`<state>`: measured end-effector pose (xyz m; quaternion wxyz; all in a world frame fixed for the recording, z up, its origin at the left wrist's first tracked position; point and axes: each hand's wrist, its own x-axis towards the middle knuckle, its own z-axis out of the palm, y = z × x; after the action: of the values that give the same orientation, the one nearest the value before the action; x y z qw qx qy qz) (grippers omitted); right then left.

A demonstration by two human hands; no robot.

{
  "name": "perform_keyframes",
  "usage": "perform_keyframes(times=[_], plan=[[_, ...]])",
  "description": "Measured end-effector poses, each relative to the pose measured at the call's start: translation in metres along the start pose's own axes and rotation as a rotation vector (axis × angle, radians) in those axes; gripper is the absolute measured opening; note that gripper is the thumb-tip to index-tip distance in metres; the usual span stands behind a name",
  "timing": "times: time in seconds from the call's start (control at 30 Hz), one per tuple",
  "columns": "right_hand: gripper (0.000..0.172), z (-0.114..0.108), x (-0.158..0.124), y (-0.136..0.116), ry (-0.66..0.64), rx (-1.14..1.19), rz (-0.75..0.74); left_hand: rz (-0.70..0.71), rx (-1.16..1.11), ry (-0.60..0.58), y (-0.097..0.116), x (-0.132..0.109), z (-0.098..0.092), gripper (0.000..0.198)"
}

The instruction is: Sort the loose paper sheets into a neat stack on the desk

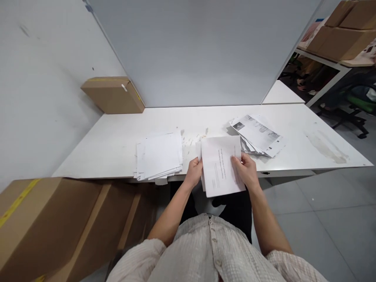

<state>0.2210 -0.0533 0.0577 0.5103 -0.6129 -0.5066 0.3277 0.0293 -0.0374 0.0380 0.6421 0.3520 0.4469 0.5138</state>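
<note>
Several sheets of paper (219,166) are held up over the front edge of the table, the front one bearing printed text. My left hand (194,171) grips their left side, where more sheet edges show behind the front page. On the right side, my right hand (246,169) pinches them, thumb on the printed face. To the left lies a loose stack of mostly blank-faced white sheets (161,154), overhanging the table edge slightly. An untidy pile of printed sheets (257,134) rests to the right, with grey pictures on its top page.
The white table (117,131) meets an upright grey panel (202,55) at the back. A cardboard box (114,96) stands at its back left corner. Large cardboard boxes (49,219) crowd the floor at the left. At the far right are an office chair (352,103) and more boxes (342,41).
</note>
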Motion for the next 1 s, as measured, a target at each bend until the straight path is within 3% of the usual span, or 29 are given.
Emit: perform_keyframes(times=[0.1, 0.2, 0.43, 0.77, 0.9, 1.0], plan=[[0.026, 0.009, 0.003, 0.011, -0.079, 0.085, 0.078, 0.003, -0.081, -0.015, 0.002, -0.003, 0.001, 0.047], [0.029, 0.009, 0.002, 0.014, -0.067, 0.056, 0.094, 0.064, -0.109, -0.043, 0.001, -0.002, -0.001, 0.05], [0.032, 0.015, -0.002, 0.012, -0.034, 0.063, 0.108, 0.2, 0.109, -0.07, -0.004, 0.001, -0.004, 0.052], [0.025, 0.016, -0.002, 0.008, -0.029, 0.128, 0.067, 0.261, 0.289, -0.036, -0.004, -0.002, -0.005, 0.04], [0.046, 0.013, 0.003, 0.0, -0.049, 0.327, 0.086, 0.328, 0.337, -0.048, 0.007, -0.003, -0.005, 0.04], [0.029, 0.009, 0.01, -0.011, -0.109, 0.378, 0.019, 0.437, 0.365, -0.066, 0.022, -0.006, -0.004, 0.038]])
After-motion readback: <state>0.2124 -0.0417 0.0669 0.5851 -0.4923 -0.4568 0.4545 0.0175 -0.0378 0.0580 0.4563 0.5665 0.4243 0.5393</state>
